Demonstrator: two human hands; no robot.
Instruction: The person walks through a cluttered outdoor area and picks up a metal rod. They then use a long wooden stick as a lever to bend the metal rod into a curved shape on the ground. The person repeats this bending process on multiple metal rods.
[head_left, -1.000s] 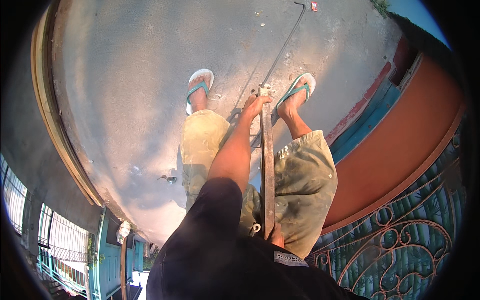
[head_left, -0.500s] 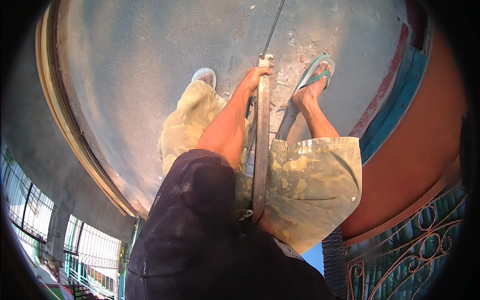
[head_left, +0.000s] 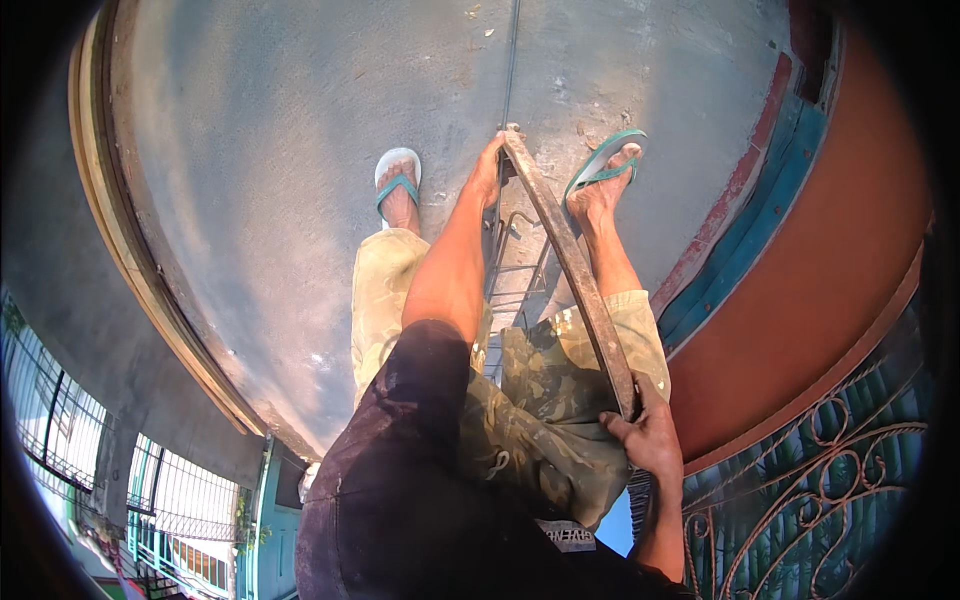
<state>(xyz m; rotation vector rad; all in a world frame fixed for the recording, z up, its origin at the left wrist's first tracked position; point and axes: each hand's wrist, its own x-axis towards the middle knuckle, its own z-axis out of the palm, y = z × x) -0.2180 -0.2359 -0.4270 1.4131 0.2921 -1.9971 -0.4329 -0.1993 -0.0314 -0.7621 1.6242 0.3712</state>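
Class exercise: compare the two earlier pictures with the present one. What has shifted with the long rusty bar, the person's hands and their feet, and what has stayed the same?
The rusty bar has tilted: its near end swung toward the person's right, where the right hand now shows gripping it. The right foot stepped forward and outward. The left hand still holds the far end, and the left foot stays on the concrete floor.

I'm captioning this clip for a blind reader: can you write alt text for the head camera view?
Seen from above, a person grips a long rusty metal bar with both hands: left hand at its far end near the concrete floor, right hand at its near end. They wear camouflage shorts and teal flip-flops; a thin rod runs onward.
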